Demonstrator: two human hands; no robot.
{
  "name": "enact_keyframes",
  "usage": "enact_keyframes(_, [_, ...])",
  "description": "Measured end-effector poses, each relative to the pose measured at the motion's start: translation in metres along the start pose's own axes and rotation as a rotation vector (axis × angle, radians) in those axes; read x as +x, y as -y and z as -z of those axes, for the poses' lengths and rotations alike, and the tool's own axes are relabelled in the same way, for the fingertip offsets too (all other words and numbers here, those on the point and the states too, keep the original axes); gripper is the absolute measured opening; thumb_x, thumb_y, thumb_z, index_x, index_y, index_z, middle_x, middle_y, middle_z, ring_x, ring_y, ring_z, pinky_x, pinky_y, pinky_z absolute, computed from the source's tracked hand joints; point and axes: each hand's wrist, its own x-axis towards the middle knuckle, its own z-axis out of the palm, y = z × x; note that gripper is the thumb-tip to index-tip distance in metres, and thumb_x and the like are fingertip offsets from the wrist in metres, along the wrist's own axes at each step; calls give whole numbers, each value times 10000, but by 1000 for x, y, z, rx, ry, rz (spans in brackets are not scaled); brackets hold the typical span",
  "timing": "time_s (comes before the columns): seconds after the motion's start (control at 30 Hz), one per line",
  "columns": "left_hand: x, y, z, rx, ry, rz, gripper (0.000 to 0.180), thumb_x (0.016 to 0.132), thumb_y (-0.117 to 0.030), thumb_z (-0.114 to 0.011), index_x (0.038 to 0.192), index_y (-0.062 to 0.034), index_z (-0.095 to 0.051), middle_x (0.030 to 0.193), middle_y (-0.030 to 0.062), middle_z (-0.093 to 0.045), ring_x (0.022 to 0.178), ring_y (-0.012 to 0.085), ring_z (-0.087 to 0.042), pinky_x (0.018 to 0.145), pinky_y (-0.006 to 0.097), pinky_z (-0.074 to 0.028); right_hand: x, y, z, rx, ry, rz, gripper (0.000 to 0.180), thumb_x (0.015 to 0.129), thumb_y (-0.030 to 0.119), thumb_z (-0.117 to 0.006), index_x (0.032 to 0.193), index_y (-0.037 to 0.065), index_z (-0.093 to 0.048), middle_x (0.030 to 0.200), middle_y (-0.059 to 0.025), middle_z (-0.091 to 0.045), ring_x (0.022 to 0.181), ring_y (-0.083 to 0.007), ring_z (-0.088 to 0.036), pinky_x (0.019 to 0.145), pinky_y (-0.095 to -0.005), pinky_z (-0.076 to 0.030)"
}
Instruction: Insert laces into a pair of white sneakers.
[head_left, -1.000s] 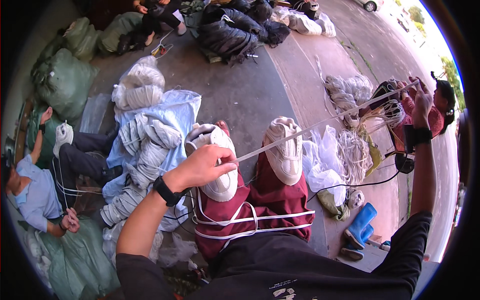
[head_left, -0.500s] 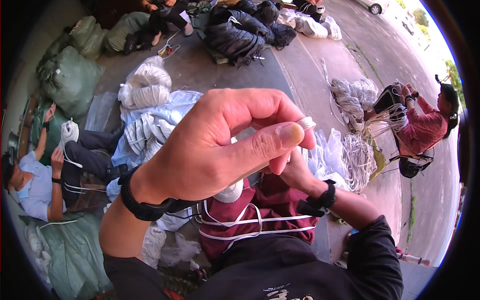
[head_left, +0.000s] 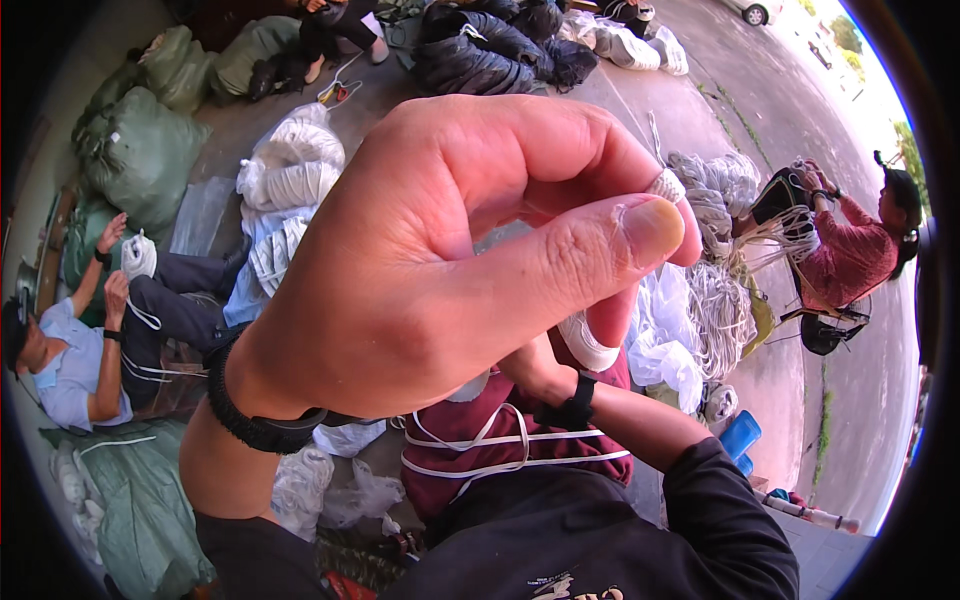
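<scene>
My left hand (head_left: 450, 250) is raised large in front, its thumb and forefinger pinched on a flat white cord (head_left: 665, 186). Below its curled fingers a loop of white band (head_left: 588, 343) curves in sight. My right hand (head_left: 535, 368) is lower, mostly covered by the left, so its fingers cannot be seen. Lengths of white cord (head_left: 520, 441) run across the dark red trousers (head_left: 425, 478) on my lap. A pale rounded thing (head_left: 470, 388) shows partly beneath my left hand.
A person in a light blue shirt (head_left: 75, 365) sits at left beside a white cord roll (head_left: 139, 257). Another in red (head_left: 850, 250) works at right by white cord bundles (head_left: 722, 320). Green sacks (head_left: 140, 150), black bags (head_left: 470, 60) and white coils (head_left: 295, 165) lie around.
My left hand has come up and nearer, moving right with the cord. My right hand has shifted left and down behind it. The person at left has raised one hand with fingers spread.
</scene>
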Motion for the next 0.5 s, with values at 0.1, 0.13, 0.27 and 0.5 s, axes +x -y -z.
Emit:
enact_keyframes(0.1, [0, 0, -2, -17, 10, 8, 273, 1004, -195, -560, 1014, 68, -633, 873, 102, -664, 682, 106, -623, 639, 260, -519, -3, -1, 2, -240, 120, 164, 196, 840, 108, -669, 1025, 50, -642, 866, -168, -654, 769, -350, -666, 705, -428, -546])
enact_keyframes(0.13, [0, -1, -2, -45, 25, 20, 265, 1001, -183, -569, 1020, 73, -636, 881, 105, -667, 699, 109, -632, 650, 265, -530, -3, 2, 2, -575, 185, 314, 202, 850, 129, -655, 1041, 66, -638, 886, -146, -661, 814, -346, -670, 733, -433, -558])
enact_keyframes(0.27, [10, -1, -9, -111, 165, 156, 283, 1012, -193, -568, 1017, 75, -659, 887, 90, -682, 758, 128, -654, 681, 257, -535, -5, -29, -15, -1329, 49, 830, 238, 816, 109, -697, 1032, 66, -607, 921, -130, -654, 890, -350, -653, 749, -420, -550])
enact_keyframes(0.5, [-8, 86, 28, 769, -111, 282, 247, 970, -180, -591, 901, 39, -678, 759, 72, -680, 679, 115, -630, 628, 263, -494, -1, 25, 11, -161, 121, -18, 196, 840, 112, -705, 987, 13, -622, 931, -160, -632, 872, -330, -644, 748, -400, -520])
